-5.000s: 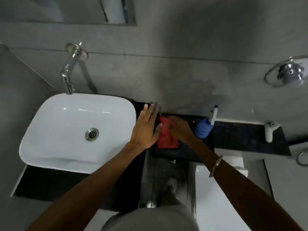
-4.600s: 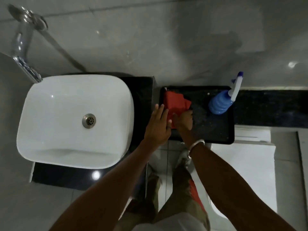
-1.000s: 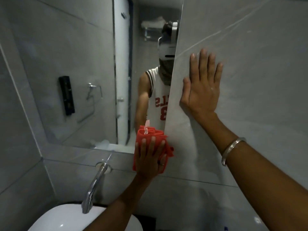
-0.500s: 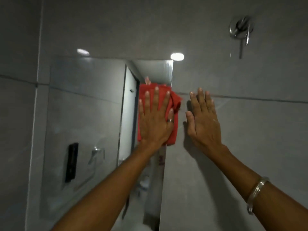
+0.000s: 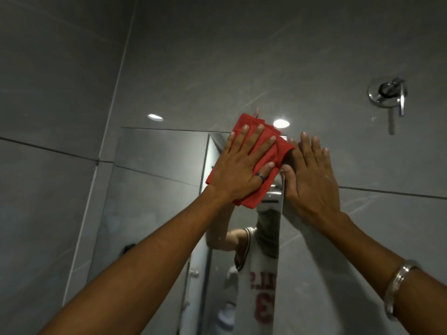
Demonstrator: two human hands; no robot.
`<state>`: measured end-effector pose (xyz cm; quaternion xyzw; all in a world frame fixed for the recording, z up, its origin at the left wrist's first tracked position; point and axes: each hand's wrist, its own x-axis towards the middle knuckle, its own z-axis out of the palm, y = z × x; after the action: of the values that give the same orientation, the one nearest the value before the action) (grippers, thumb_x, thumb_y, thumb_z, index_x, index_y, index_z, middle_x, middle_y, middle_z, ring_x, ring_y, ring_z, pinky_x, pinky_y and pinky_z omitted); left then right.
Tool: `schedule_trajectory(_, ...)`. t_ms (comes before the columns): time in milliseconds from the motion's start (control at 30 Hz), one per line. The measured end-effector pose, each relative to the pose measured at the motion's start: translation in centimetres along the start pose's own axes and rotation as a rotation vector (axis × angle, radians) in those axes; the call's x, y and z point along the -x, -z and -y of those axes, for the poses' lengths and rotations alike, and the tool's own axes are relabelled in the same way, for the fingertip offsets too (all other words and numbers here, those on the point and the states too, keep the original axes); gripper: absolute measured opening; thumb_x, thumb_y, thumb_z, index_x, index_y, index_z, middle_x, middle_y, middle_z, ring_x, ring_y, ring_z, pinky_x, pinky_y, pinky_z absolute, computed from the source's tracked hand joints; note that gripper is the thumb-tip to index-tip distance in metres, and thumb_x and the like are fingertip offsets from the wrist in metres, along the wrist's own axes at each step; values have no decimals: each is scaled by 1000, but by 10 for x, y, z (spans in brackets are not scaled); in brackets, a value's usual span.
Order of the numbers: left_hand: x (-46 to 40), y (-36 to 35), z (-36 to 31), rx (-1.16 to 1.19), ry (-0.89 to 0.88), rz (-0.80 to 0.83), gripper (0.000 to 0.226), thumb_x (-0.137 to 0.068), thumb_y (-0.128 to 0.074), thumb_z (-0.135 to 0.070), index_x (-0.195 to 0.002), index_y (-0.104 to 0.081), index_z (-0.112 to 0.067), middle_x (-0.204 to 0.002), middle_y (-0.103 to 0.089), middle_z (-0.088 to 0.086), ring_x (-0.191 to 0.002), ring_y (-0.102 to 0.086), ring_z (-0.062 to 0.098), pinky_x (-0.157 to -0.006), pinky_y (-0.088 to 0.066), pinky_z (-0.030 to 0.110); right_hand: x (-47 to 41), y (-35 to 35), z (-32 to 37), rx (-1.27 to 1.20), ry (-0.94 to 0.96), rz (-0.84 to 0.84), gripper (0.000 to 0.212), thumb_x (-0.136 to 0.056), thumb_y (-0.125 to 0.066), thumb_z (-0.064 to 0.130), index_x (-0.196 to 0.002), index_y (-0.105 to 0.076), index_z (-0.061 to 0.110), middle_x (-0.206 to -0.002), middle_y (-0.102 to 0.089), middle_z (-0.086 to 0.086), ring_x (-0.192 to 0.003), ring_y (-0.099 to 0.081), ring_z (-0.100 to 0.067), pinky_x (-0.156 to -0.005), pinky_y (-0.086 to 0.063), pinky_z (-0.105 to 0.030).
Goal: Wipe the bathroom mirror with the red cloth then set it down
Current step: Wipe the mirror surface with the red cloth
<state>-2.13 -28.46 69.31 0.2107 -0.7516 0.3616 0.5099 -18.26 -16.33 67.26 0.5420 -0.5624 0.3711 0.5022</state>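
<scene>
The folded red cloth (image 5: 268,153) lies flat against the top right corner of the bathroom mirror (image 5: 154,189). My left hand (image 5: 242,165) is spread over it, palm pressing the cloth to the glass, fingers apart. A ring shows on its thumb. My right hand (image 5: 309,175) rests flat and empty on the grey tile wall just right of the mirror's edge, its thumb beside the cloth. The mirror reflects a person in a white vest.
A chrome wall valve with a lever (image 5: 389,94) sticks out of the grey tile at the upper right. Two ceiling lights (image 5: 280,123) glare near the mirror's top edge. Grey tile surrounds the mirror on all sides.
Since the tray frames, my left hand has lifted the cloth up the mirror to its top right corner. Within the last half second the hands hardly moved on the wall; the camera tilted.
</scene>
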Motion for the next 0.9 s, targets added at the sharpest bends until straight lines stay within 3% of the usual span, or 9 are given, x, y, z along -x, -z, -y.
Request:
schedule_trajectory(333, 52, 8, 99, -26, 167, -44, 73, -105, -19, -64, -167, -6, -27, -176, 2, 5, -163, 7, 28, -130, 10, 48, -31, -36, 102, -61, 131, 20, 69, -105, -16, 50, -166, -9, 19, -174, 2, -8, -162, 6, -25, -132, 0, -49)
schedule_trajectory(433, 71, 12, 148, -49, 231, -33, 72, -105, -17, -64, -167, -4, -29, -177, 4, 4, -163, 9, 27, -130, 9, 47, -39, -56, 133, -45, 180, 2, 68, -106, -18, 50, -166, -12, 18, -174, -2, -10, -162, 3, -26, -132, 1, -48)
schedule_trajectory(633, 107, 29, 229, 27, 434, -68, 68, -106, -23, -58, -167, -8, -31, -177, 0, 2, -163, 5, 29, -131, -2, 55, -40, -90, 184, 7, 324, -41, 70, -105, -11, 55, -164, -18, 19, -173, -8, -12, -162, -4, -29, -130, -12, -56)
schedule_trajectory(800, 122, 34, 238, 189, 795, -178, 63, -108, -30, -51, -164, -25, -23, -176, -5, 6, -163, -1, 32, -131, -6, 57, -26, -97, 201, -48, 301, -89, 70, -105, -10, 56, -165, -16, 20, -174, -7, -11, -162, -3, -29, -129, -15, -57)
schedule_trajectory(867, 131, 25, 219, 150, 810, -158, 68, -106, -28, -55, -164, -26, -18, -176, -2, 6, -163, 1, 33, -131, -5, 58, -17, -97, 201, -66, 288, -110, 69, -106, -13, 55, -165, -16, 20, -174, -6, -12, -162, -3, -29, -130, -11, -56)
schedule_trajectory(900, 139, 19, 205, 136, 773, -139, 74, -104, -24, -61, -166, -17, -20, -176, 1, 5, -163, 4, 32, -132, -4, 56, -12, -97, 200, -68, 285, -119, 68, -106, -13, 54, -165, -16, 20, -174, -6, -12, -162, -3, -29, -131, -10, -55)
